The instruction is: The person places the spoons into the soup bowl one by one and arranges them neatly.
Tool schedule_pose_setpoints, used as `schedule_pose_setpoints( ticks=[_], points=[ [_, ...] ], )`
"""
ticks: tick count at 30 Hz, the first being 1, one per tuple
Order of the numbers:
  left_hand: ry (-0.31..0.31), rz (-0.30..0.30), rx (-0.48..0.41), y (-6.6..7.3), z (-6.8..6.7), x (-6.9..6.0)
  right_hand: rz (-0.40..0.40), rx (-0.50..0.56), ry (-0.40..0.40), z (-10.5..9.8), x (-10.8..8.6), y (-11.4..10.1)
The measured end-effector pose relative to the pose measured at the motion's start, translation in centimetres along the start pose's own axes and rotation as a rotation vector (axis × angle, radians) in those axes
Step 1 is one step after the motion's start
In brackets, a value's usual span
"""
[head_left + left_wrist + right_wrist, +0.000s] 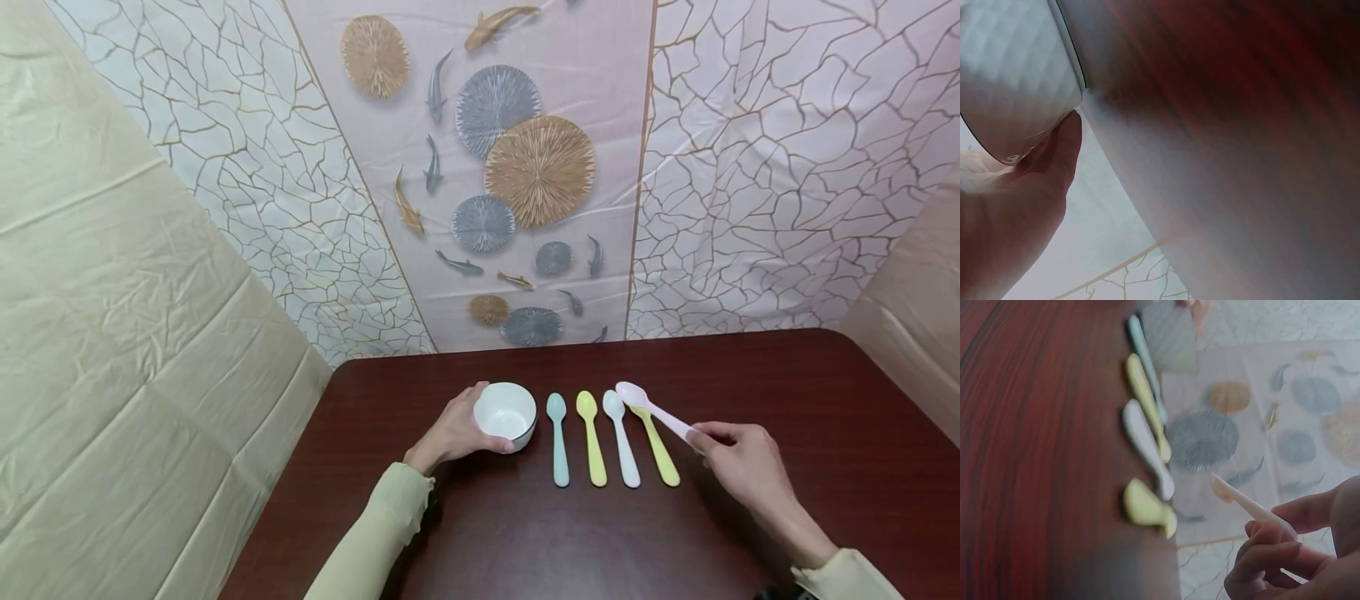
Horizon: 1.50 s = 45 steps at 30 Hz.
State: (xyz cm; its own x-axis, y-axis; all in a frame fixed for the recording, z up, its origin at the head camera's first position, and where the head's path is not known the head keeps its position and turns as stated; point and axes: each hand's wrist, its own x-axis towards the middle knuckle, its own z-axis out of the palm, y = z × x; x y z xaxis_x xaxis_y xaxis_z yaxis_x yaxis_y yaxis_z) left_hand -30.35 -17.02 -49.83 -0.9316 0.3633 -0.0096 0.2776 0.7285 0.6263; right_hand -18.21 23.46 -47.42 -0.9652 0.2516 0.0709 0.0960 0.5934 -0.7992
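My left hand grips a small white bowl by its side, thumb near the front and fingers behind. In the left wrist view the bowl shows a dimpled outer wall and a dark rim line. A pale pink spoon is pinched by its handle end in my right hand. Its head points left, above the rightmost yellow spoon, hiding that spoon's head. The right wrist view shows the pink spoon raised off the table between thumb and fingers.
Beside the bowl, a teal spoon, another yellow spoon and a white spoon lie in a row, heads away from me. The dark red-brown table ends at a patterned wall covering.
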Motion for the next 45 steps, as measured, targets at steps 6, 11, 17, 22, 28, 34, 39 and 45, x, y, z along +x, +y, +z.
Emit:
schedule_pose_setpoints(
  ticks=[6,11,17,22,28,34,39,45],
  points=[
    [0.002,-0.008,-0.013,0.2,-0.1,-0.1,-0.036,0.044,-0.023,0.4,-0.5,-1.8],
    [0.001,-0.017,-0.019,0.2,0.0,0.0,-0.023,0.082,-0.070,0.7,-0.9,-3.0],
    [0.006,-0.013,-0.007,0.1,-0.1,0.1,0.004,0.132,-0.145,1.1,-1.4,-4.4],
    [0.005,-0.010,0.002,0.1,-0.1,0.2,0.002,0.200,-0.195,1.7,-1.6,-5.5],
    [0.002,-0.014,-0.002,0.1,-0.1,0.1,0.020,0.224,-0.226,2.8,-2.1,-6.5],
    [0.005,-0.011,-0.024,0.2,0.0,-0.1,0.015,0.238,-0.254,4.1,-2.2,-7.0],
    [0.002,-0.009,-0.028,0.3,-0.1,-0.2,0.013,0.281,-0.290,5.1,-2.3,-7.4],
    [0.002,-0.009,-0.032,0.4,-0.2,-0.2,0.019,0.304,-0.313,6.1,-2.3,-7.8]
  ],
)
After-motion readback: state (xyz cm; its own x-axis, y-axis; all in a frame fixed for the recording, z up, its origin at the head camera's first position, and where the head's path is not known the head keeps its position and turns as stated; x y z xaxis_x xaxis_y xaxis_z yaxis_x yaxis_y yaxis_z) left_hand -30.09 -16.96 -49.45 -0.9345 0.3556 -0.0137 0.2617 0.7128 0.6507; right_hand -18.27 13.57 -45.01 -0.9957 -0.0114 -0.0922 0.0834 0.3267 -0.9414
